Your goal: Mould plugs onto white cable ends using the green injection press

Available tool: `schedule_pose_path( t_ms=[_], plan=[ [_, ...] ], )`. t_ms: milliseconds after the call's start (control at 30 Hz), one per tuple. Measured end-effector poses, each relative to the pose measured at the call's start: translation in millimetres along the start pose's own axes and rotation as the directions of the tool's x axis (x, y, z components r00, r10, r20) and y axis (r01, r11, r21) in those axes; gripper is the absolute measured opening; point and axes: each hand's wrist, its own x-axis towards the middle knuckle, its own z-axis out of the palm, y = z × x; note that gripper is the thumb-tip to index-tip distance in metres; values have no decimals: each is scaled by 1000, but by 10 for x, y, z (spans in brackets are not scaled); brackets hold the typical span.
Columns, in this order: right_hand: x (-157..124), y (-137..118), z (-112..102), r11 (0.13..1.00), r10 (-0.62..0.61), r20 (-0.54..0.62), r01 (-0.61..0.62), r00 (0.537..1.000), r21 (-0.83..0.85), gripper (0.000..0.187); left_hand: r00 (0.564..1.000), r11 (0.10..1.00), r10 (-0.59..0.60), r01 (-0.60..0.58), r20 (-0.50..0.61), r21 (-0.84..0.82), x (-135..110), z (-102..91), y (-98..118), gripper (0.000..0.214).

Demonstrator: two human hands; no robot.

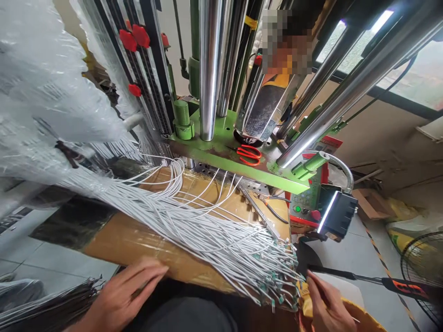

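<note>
Wire bundle (180,226) on my head cam: white leads run diagonally across the cardboard-topped table (116,242), from plastic sheeting (58,101) at upper left down to green-tipped ends (277,281) fanned toward the right hand (327,304) (nearer by far). I see its fingers (314,283) pressed together just beside those ends, maybe pinching something thin, can't tell. Left hand (126,295) sits further off, fingers loosely curled, nothing visibly held.

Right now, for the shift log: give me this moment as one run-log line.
left hand: beside white cable bundle | right hand: by connector ends | red scissors on green press plate
</note>
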Motion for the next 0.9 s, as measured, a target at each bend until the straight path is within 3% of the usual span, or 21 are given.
schedule_pose_path(
  t_ms=[33,100,167,267,467,567,667,733,800,833,900],
  plan=[
    [144,-206,86,981,-192,53,190,980,36,34,989,990,143,-143,35,13,252,47,90,38],
    [445,-616,335,878,-478,131,477,868,44,37,913,929,345,-366,216,62,834,174,269,48],
    [704,-915,599,822,-532,289,567,796,-47,42,826,863,394,-483,403,147,1363,307,416,54],
    [921,-1054,844,801,-489,420,584,765,-130,47,756,817,320,-525,571,238,1802,416,554,53],
    [1051,-986,901,769,-555,468,639,687,-26,50,683,804,251,-541,685,245,1940,443,722,31],
    [1208,-1111,876,762,-576,495,647,651,36,47,613,875,195,-461,766,146,2043,458,818,24],
    [1297,-1291,809,773,-578,514,628,634,95,34,594,935,204,-355,778,26,2133,397,825,29],
    [1233,-1404,768,779,-584,540,607,606,161,30,562,955,198,-296,803,-29,2175,311,756,33],
    [1075,-1493,753,770,-603,578,589,550,243,32,515,963,172,-267,840,-34,2215,216,648,35],
    [979,-1525,752,761,-617,596,583,514,285,35,507,967,155,-255,848,-24,2235,174,589,33],
    [798,-1562,746,744,-636,616,583,465,327,44,533,981,124,-192,837,-23,2271,106,481,24]
  ],
)
